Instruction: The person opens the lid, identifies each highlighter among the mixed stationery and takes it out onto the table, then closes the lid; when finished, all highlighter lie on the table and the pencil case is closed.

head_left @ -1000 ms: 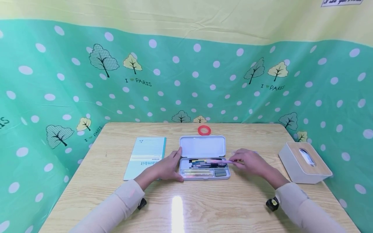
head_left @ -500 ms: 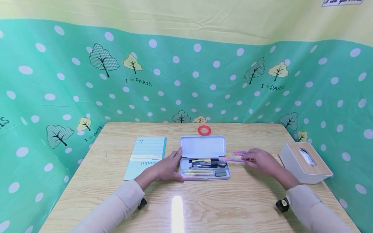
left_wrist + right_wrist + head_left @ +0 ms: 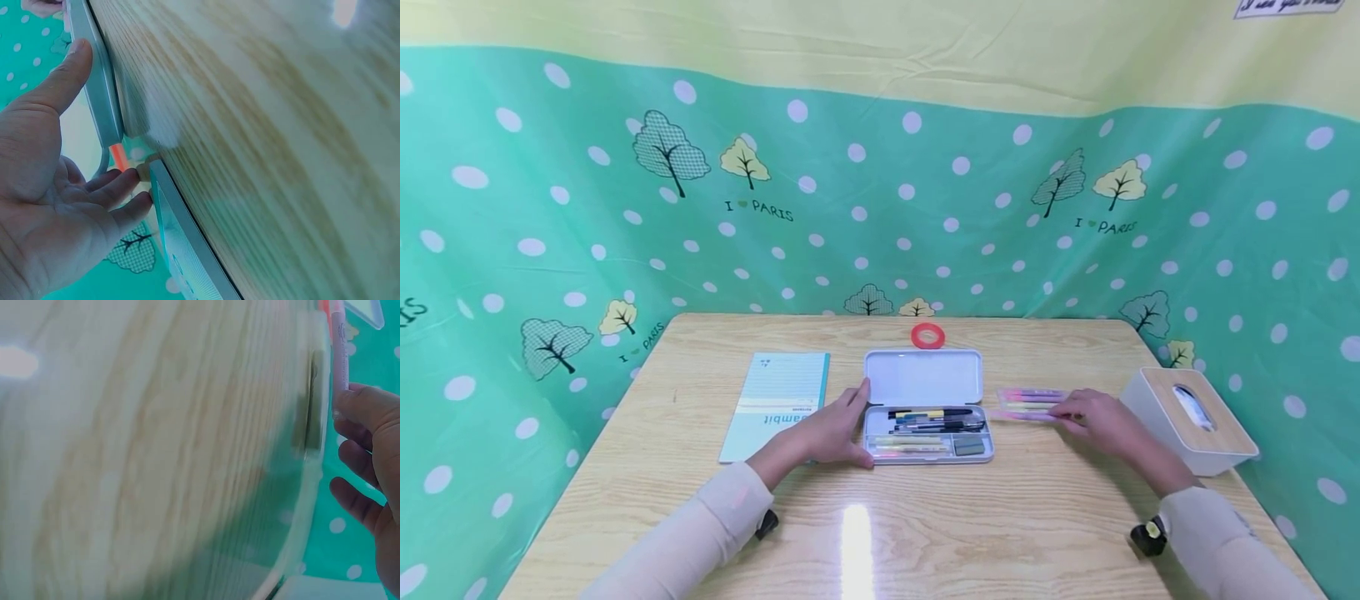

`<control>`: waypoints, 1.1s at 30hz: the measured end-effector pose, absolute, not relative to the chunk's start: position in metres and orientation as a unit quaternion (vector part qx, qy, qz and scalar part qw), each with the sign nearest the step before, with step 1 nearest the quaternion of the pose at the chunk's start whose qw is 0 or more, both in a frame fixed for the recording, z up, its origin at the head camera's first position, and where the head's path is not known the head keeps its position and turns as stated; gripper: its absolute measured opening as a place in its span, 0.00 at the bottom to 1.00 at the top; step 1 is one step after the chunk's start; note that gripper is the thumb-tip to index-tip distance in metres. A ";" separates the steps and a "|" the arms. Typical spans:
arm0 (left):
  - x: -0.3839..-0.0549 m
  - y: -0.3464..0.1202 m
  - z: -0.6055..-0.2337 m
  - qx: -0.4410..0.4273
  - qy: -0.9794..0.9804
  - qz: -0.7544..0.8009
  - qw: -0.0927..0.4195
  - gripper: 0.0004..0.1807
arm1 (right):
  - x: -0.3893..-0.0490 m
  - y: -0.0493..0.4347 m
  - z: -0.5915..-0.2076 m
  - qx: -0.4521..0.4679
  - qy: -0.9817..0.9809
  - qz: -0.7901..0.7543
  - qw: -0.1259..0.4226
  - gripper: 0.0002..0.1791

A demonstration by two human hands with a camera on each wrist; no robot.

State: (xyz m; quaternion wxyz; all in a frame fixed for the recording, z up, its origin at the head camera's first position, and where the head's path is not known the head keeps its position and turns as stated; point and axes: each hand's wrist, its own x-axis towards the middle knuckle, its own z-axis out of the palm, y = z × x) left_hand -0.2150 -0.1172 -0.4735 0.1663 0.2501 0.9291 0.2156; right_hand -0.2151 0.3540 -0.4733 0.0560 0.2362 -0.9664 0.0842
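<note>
A white pencil case [image 3: 925,458] lies with its lid open, holding several pens and a grey eraser [image 3: 967,446]. My left hand [image 3: 831,429] rests at its left side, thumb against the front edge and fingers spread toward the hinge; in the left wrist view the thumb touches the case wall [image 3: 100,81]. To the right of the case, my right hand [image 3: 1097,421] pinches a light purple pen [image 3: 1026,415] between thumb and index finger. The pen [image 3: 340,356] points away from the hand in the right wrist view. Just behind it lies a clear pack of coloured pens [image 3: 1033,394].
A light blue notebook [image 3: 782,392] lies left of the case, close to the left fingers. Red tape [image 3: 928,336] sits behind the lid. A white tissue box with a wooden top [image 3: 1187,425] stands right of the right hand.
My right hand has moved right with the purple pen, from over the pencil case to in front of the clear pen pack. My left hand has stayed at the case.
</note>
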 end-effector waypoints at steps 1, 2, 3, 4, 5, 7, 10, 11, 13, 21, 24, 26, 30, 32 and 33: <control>-0.215 -0.117 -0.473 0.249 0.930 0.214 0.168 0.75 | -0.214 0.356 -0.473 0.231 -0.968 0.084 0.052 0.09; -0.215 -0.117 -0.474 0.248 0.930 0.213 0.169 0.75 | -0.214 0.357 -0.474 0.229 -0.969 0.083 0.051 0.09; -0.215 -0.117 -0.473 0.247 0.930 0.212 0.169 0.75 | -0.214 0.358 -0.474 0.227 -0.969 0.082 0.051 0.09; -0.215 -0.117 -0.473 0.247 0.930 0.212 0.169 0.75 | -0.213 0.359 -0.474 0.225 -0.970 0.081 0.050 0.09; -0.215 -0.117 -0.473 0.246 0.931 0.212 0.168 0.74 | -0.213 0.360 -0.473 0.222 -0.970 0.081 0.049 0.09; -0.215 -0.117 -0.473 0.244 0.931 0.211 0.170 0.74 | -0.213 0.362 -0.473 0.216 -0.972 0.081 0.044 0.08; -0.215 -0.117 -0.473 0.245 0.930 0.212 0.170 0.74 | -0.214 0.364 -0.475 0.205 -0.975 0.081 0.034 0.08; -0.215 -0.117 -0.473 0.246 0.930 0.212 0.170 0.74 | -0.214 0.364 -0.475 0.202 -0.975 0.082 0.032 0.08; -0.215 -0.118 -0.473 0.247 0.930 0.213 0.170 0.74 | -0.214 0.366 -0.476 0.196 -0.977 0.084 0.029 0.08; -0.216 -0.118 -0.474 0.251 0.930 0.214 0.164 0.74 | -0.214 0.366 -0.477 0.184 -0.979 0.085 0.025 0.08; -0.215 -0.118 -0.473 0.250 0.931 0.210 0.165 0.74 | -0.214 0.365 -0.477 0.172 -0.981 0.086 0.019 0.08; -0.215 -0.118 -0.473 0.250 0.931 0.210 0.165 0.74 | -0.215 0.365 -0.477 0.161 -0.983 0.087 0.016 0.08; -0.214 -0.117 -0.473 0.250 0.930 0.211 0.166 0.74 | -0.215 0.365 -0.477 0.145 -0.985 0.090 0.014 0.08; -0.214 -0.117 -0.473 0.251 0.930 0.210 0.167 0.74 | -0.216 0.365 -0.477 0.139 -0.986 0.088 0.014 0.07; -0.214 -0.117 -0.473 0.252 0.930 0.211 0.167 0.74 | -0.216 0.364 -0.477 0.138 -0.987 0.088 0.013 0.07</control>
